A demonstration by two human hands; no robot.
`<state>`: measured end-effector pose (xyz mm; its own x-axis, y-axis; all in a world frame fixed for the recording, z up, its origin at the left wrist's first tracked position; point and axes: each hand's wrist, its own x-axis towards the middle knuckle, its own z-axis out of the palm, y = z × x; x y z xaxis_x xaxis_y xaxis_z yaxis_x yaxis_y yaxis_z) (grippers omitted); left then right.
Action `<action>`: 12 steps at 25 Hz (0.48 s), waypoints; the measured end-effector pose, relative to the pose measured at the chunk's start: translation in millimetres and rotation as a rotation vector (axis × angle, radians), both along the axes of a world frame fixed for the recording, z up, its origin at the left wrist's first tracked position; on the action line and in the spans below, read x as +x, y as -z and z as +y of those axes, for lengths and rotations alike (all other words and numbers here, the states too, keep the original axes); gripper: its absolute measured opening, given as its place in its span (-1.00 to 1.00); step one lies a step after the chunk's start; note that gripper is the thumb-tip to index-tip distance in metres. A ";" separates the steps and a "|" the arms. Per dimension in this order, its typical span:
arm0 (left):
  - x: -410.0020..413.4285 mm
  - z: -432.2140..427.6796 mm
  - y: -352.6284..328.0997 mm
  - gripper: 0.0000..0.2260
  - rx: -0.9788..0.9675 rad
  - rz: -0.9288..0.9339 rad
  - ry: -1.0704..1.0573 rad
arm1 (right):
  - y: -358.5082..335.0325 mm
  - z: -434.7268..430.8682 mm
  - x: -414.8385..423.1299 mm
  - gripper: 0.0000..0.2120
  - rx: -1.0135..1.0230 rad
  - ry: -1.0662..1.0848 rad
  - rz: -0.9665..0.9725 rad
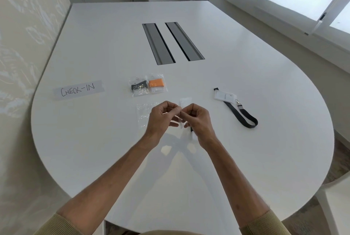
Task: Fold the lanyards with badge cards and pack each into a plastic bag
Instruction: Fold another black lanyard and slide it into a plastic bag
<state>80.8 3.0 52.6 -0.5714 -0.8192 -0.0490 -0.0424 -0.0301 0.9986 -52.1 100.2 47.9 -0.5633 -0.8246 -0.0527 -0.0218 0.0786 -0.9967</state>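
My left hand (162, 118) and my right hand (198, 121) meet above the white table (94, 149), both pinching a clear plastic bag (180, 121) between the fingertips. A dark piece, likely a folded lanyard, peeks out under my right palm (191, 129). A black lanyard with a white badge card (237, 109) lies unfolded to the right. Two packed bags sit further back: one with a black lanyard (139, 87), one with an orange lanyard (156, 85). Empty clear bags (144, 113) lie flat left of my hands.
A paper strip reading CHECK-IN (78, 89) is taped at the left. Two grey cable slots (172, 42) sit at the table's centre. A white chair (335, 202) stands at the right; windows run along the right wall.
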 end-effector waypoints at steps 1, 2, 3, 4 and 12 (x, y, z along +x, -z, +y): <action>0.3 -0.4 -0.4 -0.87 0.006 -0.004 -0.001 | -0.7 1.2 -0.2 -0.72 0.002 -0.016 0.014; 0.3 -1.0 -0.3 -0.85 0.003 -0.015 -0.007 | -1.7 2.4 -0.4 -0.72 0.004 -0.034 0.031; 0.4 -1.7 0.0 -0.84 -0.004 -0.030 -0.015 | -2.7 3.4 -1.0 -0.73 0.005 -0.052 0.044; 0.4 -2.2 0.6 -0.83 -0.008 -0.043 -0.023 | -3.4 4.5 -2.0 -0.75 0.005 -0.067 0.047; 2.3 -2.1 4.9 -0.74 0.004 -0.031 0.008 | -3.6 2.1 1.8 -0.79 0.034 -0.043 0.055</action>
